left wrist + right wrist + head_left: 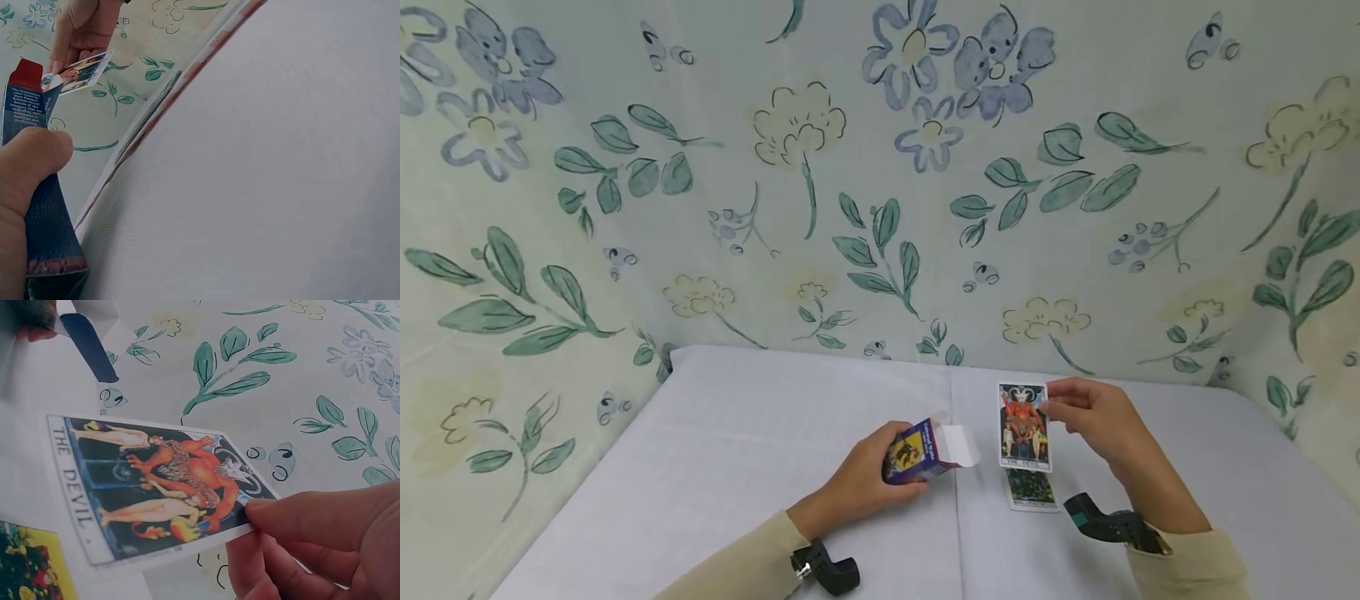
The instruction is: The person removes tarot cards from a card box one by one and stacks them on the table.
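In the head view my left hand grips a blue card box lying tilted in the palm. Its white end flap stands open toward the right. The left wrist view shows my thumb pressed along the box's printed side. My right hand pinches a tarot card by its edge between thumb and fingers. That card is face up and reads "THE DEVIL" in the right wrist view. Beneath it on the table lies a second card, partly covered from the head camera's viewpoint.
A white cloth covers the table, with a crease running front to back near the middle. Floral fabric hangs behind and at both sides. Each wrist carries a black camera mount, the left one and the right one.
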Demonstrator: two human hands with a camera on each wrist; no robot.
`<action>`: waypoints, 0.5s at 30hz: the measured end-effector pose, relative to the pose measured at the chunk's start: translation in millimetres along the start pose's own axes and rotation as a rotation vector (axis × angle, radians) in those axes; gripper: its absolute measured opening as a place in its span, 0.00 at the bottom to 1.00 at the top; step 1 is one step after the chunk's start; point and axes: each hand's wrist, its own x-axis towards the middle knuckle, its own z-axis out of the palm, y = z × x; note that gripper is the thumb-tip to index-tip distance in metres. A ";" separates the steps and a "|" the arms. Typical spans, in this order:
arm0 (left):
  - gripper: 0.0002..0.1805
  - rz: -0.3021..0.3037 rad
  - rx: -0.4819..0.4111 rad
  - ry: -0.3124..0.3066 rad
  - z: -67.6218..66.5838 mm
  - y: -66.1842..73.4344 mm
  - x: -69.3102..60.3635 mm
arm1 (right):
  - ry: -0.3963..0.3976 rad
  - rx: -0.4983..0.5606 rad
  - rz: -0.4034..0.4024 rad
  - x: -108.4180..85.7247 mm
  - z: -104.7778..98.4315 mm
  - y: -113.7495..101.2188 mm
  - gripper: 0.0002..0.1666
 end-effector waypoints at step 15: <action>0.38 -0.024 0.026 -0.017 -0.4 1.0 -1.0 | -0.042 0.049 0.123 26.3 5.6 42.9 0.23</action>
